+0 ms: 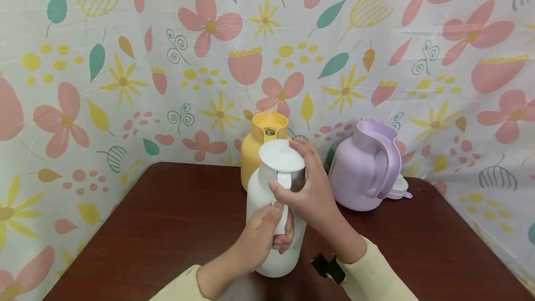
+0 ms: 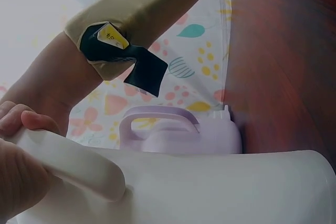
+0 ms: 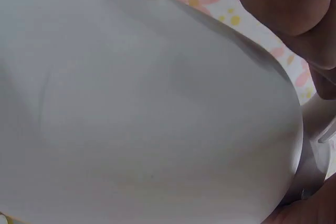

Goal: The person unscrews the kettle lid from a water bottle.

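A white vacuum jug stands upright at the middle of the table, its handle toward me. My left hand grips that handle, thumb on top; the left wrist view also shows fingers around the handle. Higher up, my right hand holds the round white lid, fingers over its far right edge and thumb beside the tab above the handle. The lid sits on the jug's mouth. In the right wrist view the white jug body fills most of the picture.
Close behind the white jug is a yellow jug with an uncovered mouth. To the right stands a lilac jug, also uncovered, with a pale lid beside it. Floral cloth hangs behind the dark wooden table.
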Demonstrator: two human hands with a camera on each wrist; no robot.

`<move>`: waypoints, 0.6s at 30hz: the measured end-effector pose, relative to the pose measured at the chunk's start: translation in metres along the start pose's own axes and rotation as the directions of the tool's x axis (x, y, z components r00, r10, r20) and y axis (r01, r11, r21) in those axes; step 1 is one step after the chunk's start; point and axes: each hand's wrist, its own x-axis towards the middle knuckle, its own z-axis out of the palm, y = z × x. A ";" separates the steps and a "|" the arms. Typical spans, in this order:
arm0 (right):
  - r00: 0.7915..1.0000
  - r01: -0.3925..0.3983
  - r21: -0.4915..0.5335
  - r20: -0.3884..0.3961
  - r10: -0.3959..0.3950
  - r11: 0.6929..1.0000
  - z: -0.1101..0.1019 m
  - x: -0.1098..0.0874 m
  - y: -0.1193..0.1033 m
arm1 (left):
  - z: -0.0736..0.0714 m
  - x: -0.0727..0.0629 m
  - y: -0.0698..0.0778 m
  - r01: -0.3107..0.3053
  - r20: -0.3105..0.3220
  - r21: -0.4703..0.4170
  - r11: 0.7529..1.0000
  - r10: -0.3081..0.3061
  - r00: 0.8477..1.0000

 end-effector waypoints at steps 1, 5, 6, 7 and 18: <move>1.000 0.006 -0.001 0.000 -0.006 1.000 0.000 0.000 0.001 | 0.000 0.000 0.000 -0.001 -0.001 0.002 1.000 0.001 1.000; 1.000 0.030 0.006 0.008 -0.030 1.000 -0.003 0.001 0.004 | 0.002 0.001 0.000 0.006 -0.015 0.018 1.000 -0.005 1.000; 0.999 0.039 0.007 0.011 -0.039 0.999 -0.003 0.002 0.005 | 0.002 0.001 0.000 0.006 -0.021 0.021 1.000 -0.006 1.000; 0.999 0.047 0.009 0.014 -0.047 0.999 -0.004 0.002 0.007 | 0.002 0.002 0.000 0.007 -0.026 0.024 1.000 -0.006 1.000; 0.979 0.166 0.116 0.097 -0.177 0.979 -0.012 0.010 0.024 | 0.003 0.002 0.001 0.052 -0.051 0.018 0.998 -0.051 0.997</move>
